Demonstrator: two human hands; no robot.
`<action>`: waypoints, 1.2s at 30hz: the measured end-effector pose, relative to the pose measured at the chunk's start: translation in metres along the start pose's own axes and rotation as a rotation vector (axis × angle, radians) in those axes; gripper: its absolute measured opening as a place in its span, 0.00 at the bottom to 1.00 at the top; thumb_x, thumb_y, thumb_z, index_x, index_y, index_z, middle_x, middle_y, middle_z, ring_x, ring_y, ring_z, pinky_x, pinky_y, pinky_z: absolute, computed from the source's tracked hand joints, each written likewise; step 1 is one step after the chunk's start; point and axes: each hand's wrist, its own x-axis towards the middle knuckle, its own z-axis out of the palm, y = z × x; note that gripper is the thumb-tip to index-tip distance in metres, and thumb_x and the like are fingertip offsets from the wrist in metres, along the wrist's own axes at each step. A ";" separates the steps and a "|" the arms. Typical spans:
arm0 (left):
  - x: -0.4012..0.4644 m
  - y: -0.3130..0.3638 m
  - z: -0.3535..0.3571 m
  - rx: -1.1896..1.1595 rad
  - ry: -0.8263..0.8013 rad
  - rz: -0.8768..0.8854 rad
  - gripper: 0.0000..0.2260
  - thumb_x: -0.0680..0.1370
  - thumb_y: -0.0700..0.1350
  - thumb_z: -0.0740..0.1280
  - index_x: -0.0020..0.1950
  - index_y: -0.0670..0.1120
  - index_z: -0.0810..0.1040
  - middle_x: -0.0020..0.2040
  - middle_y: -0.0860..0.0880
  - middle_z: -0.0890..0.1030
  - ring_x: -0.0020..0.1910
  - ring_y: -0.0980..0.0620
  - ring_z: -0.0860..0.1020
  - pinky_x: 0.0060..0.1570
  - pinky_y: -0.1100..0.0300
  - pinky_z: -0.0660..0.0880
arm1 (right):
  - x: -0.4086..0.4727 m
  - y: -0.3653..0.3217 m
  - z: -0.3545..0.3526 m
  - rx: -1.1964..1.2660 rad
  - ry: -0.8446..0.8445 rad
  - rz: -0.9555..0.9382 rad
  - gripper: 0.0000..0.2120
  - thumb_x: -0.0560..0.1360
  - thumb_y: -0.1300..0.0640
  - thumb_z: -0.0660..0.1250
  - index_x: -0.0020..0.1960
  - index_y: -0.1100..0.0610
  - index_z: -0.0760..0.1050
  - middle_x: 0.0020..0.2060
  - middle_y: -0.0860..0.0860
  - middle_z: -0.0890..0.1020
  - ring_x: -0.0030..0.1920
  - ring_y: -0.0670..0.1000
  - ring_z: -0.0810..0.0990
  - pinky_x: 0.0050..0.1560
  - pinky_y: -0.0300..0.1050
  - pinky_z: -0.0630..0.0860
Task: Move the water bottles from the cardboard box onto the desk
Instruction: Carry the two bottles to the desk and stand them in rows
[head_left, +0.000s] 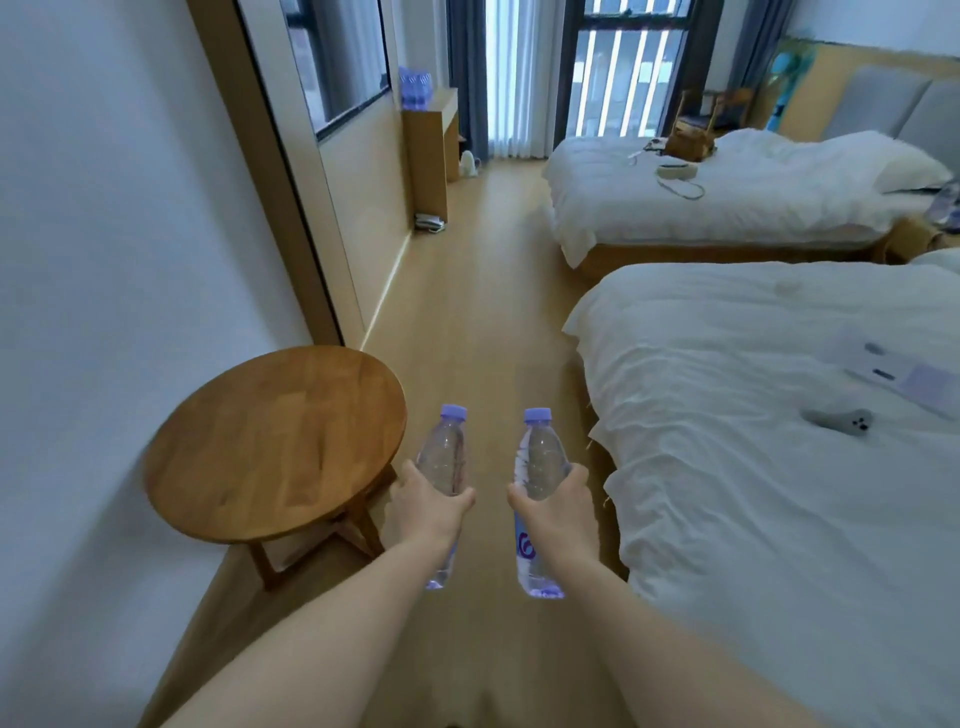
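Observation:
I hold two clear water bottles with purple caps upright over the wooden floor. My left hand (428, 506) grips the left bottle (444, 457) around its middle. My right hand (558, 506) grips the right bottle (540, 457), whose label shows a purple swirl. Far ahead on the left stands the wooden desk (434, 111), with several more purple-capped bottles (415, 88) clustered on its top. The cardboard box is not in view.
A round wooden side table (275, 447) stands close on my left against the white wall. Two white beds (779, 415) (727, 192) line the right side, leaving a floor aisle (478, 291) between them and the wall. A controller (839, 421) lies on the near bed.

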 end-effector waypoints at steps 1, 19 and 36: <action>0.016 0.010 0.003 -0.004 0.018 -0.013 0.34 0.68 0.60 0.72 0.66 0.47 0.63 0.62 0.46 0.74 0.58 0.43 0.75 0.49 0.52 0.73 | 0.019 -0.007 0.001 -0.019 0.013 -0.002 0.32 0.69 0.43 0.72 0.65 0.53 0.61 0.53 0.52 0.75 0.48 0.52 0.79 0.49 0.53 0.79; 0.364 0.223 0.069 -0.066 0.055 -0.026 0.34 0.69 0.57 0.73 0.67 0.43 0.66 0.62 0.43 0.75 0.61 0.42 0.75 0.60 0.47 0.72 | 0.401 -0.157 0.063 -0.063 0.145 0.038 0.29 0.70 0.42 0.69 0.64 0.53 0.61 0.51 0.50 0.73 0.46 0.51 0.77 0.43 0.49 0.76; 0.678 0.478 0.160 -0.067 0.119 -0.114 0.36 0.70 0.59 0.71 0.70 0.45 0.59 0.59 0.42 0.76 0.57 0.41 0.75 0.50 0.51 0.73 | 0.809 -0.283 0.052 -0.107 0.018 -0.071 0.34 0.71 0.45 0.70 0.69 0.57 0.60 0.57 0.53 0.74 0.51 0.53 0.77 0.51 0.53 0.77</action>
